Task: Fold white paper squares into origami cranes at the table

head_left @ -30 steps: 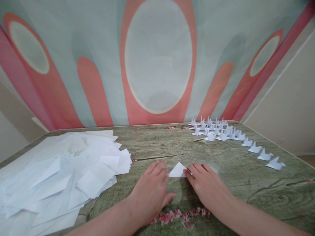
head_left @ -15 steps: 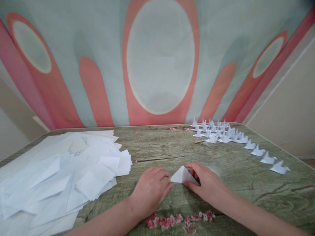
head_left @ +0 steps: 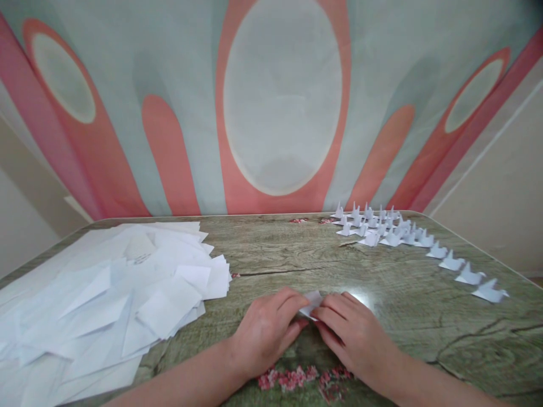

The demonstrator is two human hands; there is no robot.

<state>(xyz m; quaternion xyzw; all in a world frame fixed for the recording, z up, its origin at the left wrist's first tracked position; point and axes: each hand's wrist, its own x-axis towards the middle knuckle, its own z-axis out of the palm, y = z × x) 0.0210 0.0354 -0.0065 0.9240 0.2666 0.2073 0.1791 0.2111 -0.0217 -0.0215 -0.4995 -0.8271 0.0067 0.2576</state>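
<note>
At the near edge of the table (head_left: 424, 316), by a strip of small pink flowers (head_left: 297, 377) printed on the covering, the left hand (head_left: 265, 333) and right hand (head_left: 354, 336) have closed in on each other. Both are curled, fingertips pinching the small folded paper (head_left: 313, 301) between them. A moment ago it showed as a plain white triangle tilted up off the surface; now only a sliver peeks out, so the fold seems pressed smaller. Its present shape is hidden under the fingers. Along the left edge sprawls a loose heap of white sheets (head_left: 106, 299), cut off by the frame. Toward the far right corner, folded paper figures (head_left: 394, 232) trail down the right edge; their details are too small to read
</note>
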